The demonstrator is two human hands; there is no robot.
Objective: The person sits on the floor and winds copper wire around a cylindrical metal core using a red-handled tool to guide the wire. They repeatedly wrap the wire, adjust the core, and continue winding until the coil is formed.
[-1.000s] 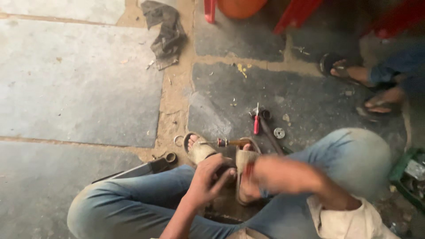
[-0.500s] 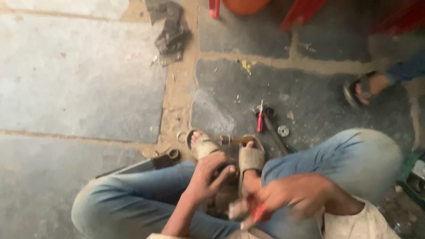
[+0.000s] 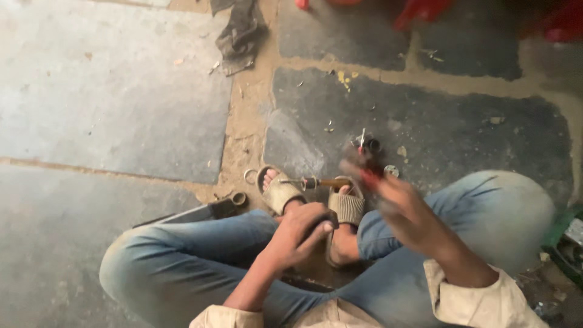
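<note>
I sit cross-legged on a stone floor in jeans and tan sandals (image 3: 347, 208). My left hand (image 3: 300, 234) presses down on and grips a dark metal part (image 3: 331, 217) between my feet. My right hand (image 3: 398, 203) is blurred and reaches forward over the right sandal, closed on a small red-handled tool (image 3: 368, 177). A brown-handled screwdriver (image 3: 319, 182) lies across the two sandals, just ahead of both hands. Most of the dark part is hidden under my left hand.
Small parts lie on the floor ahead: a washer (image 3: 392, 171), a dark socket (image 3: 370, 144), a ring (image 3: 250, 176) and a nut (image 3: 238, 198). A metal bar (image 3: 188, 214) lies by my left knee. A dirty rag (image 3: 240, 30) is far ahead; a green crate (image 3: 565, 234) stands right.
My right hand has swung from my lap forward toward the floor parts with the red-handled tool. Another person's sandalled foot at the upper right is no longer in view. My left hand stays put.
</note>
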